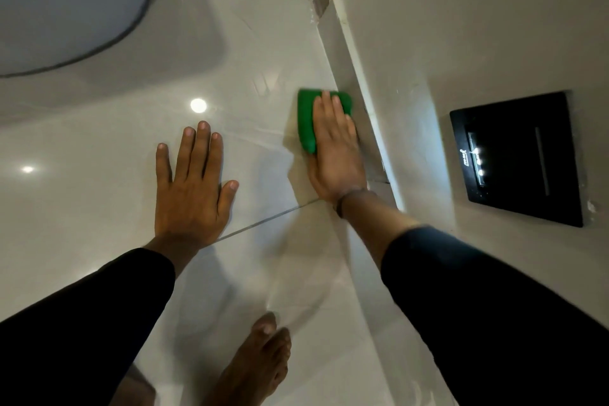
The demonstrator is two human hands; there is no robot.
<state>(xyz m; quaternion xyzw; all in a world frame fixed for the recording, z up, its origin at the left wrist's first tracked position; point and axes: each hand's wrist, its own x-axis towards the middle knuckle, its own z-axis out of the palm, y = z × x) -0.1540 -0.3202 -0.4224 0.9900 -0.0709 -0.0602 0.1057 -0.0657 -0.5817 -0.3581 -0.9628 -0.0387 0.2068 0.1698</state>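
Observation:
A green cloth [306,115] lies flat on the glossy pale floor tile [99,194], close to the foot of the wall. My right hand [334,148] presses down on it with straight fingers, covering most of its right side. My left hand [192,181] rests flat on the tile to the left, fingers spread, holding nothing. Both forearms wear dark sleeves.
A white toilet bowl with a dark rim [72,6] rises at the upper left. The wall [461,26] on the right carries a black flush plate [517,158]. A bare foot [257,362] stands on the floor at the bottom. A grout line [270,217] crosses between the hands.

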